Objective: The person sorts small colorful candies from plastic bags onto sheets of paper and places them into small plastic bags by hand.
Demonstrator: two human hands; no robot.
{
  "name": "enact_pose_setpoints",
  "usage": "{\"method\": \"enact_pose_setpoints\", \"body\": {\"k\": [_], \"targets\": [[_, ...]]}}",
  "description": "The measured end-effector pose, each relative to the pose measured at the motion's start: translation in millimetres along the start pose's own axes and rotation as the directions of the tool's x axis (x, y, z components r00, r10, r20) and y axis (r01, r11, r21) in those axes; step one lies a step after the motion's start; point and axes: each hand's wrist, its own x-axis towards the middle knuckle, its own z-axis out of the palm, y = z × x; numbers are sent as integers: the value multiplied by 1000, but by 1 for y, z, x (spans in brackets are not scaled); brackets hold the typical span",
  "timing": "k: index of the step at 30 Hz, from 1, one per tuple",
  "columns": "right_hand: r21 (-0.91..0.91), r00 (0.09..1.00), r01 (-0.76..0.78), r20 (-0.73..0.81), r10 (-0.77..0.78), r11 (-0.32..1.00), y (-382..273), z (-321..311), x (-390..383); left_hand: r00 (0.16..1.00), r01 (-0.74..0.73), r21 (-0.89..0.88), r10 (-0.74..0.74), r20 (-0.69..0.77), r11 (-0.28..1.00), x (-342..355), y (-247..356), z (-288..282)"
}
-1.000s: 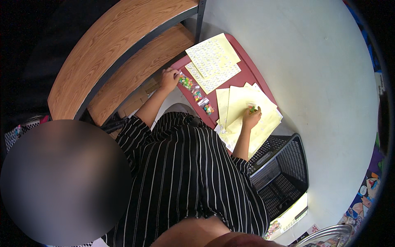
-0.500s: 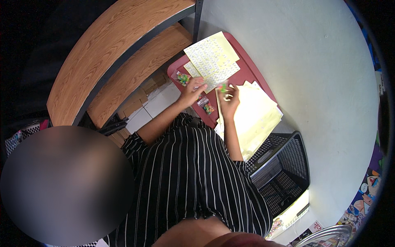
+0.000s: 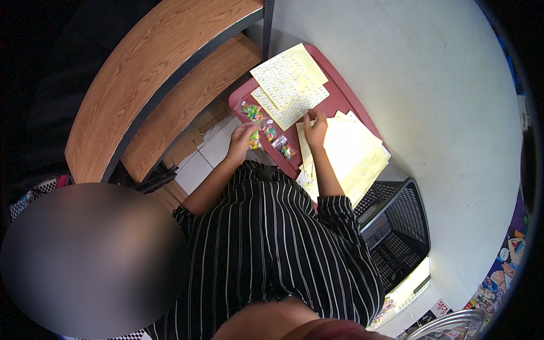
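My left hand [image 3: 242,137] is closed on a small clear plastic bag [image 3: 255,140] of yellow, green and orange pieces, held off the front left edge of the red table [image 3: 338,93]. Close by on the table lie three similar bags of coloured pieces: one at the far left [image 3: 251,111], one in the middle [image 3: 269,132] and one nearer me [image 3: 286,149]. My right hand [image 3: 316,129] has its fingers bent together at the left edge of a stack of pale yellow sheets [image 3: 351,153]. Whatever those fingertips hold, if anything, is too small to make out.
Two yellow sheets covered with rows of small pale pieces [image 3: 289,76] overlap at the table's far end. A dark plastic basket [image 3: 399,238] stands at the right, by the grey wall [image 3: 442,113]. Wood-topped shelves [image 3: 153,73] rise at the left.
My left hand has drawn back to the left from above the bags, now with a bag in it. The bright green thing at my right fingertips no longer shows; that hand has closed up.
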Motion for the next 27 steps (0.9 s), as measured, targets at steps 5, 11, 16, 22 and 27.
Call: {"method": "enact_pose_setpoints", "body": {"k": [5,11,16,22,27], "targets": [[-157,997,-8,-83,-5,988,34,1,40,997,55,21,-53,-61,998,-9,5,-5],[-92,991,-57,112,67,994,71,-14,82,993,111,6,-111,-44,994,-11,6,-6],[-111,941,-12,334,49,994,53,-52,68,986,146,-26,-148,-73,989,-14,5,-8],[-351,875,122,480,67,928,45,-77,21,998,67,95,-67,-6,993,-11,7,-2],[-408,872,193,488,35,892,51,-74,14,995,88,93,-92,43,992,-15,7,4]]}}
